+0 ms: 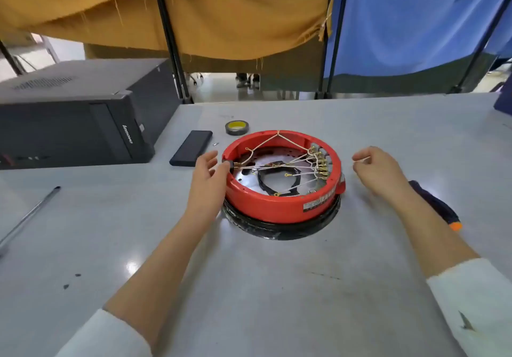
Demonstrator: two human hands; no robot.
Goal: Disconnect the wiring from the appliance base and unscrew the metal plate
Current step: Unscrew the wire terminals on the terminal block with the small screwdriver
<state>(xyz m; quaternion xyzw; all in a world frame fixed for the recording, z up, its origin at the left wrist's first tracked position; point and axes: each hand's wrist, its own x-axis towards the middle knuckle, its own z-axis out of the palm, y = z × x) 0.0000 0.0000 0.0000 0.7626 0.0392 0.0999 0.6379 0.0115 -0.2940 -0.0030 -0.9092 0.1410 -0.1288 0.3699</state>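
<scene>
A red appliance base (279,204) sits upside down at the middle of a grey worktable (249,287), resting on a black ring (277,230), its open underside showing a metal plate (249,175) crossed by white wires (293,163) that run to a row of brass terminals (321,163) on the right inner wall. The person's left hand (206,179) rests against the base's left rim, fingers spread and relaxed, the thumb touching a small black connector (227,165) at the wall. The right hand (376,171) hovers just right of the base, clear of it, its thumb and forefinger pinching a short loose white wire (361,159) while the other fingers curl in. A screwdriver (437,207) with a dark handle and orange tip lies on the table behind the right wrist. Beyond the base lie a roll of tape (237,127), a flat black case (191,147) and a tiny screw (215,143). A pen (30,215) lies at the far left, and a black computer tower (74,118) lies on its side at the table's left edge, with mustard (194,10) and blue (415,19) curtains hanging behind
</scene>
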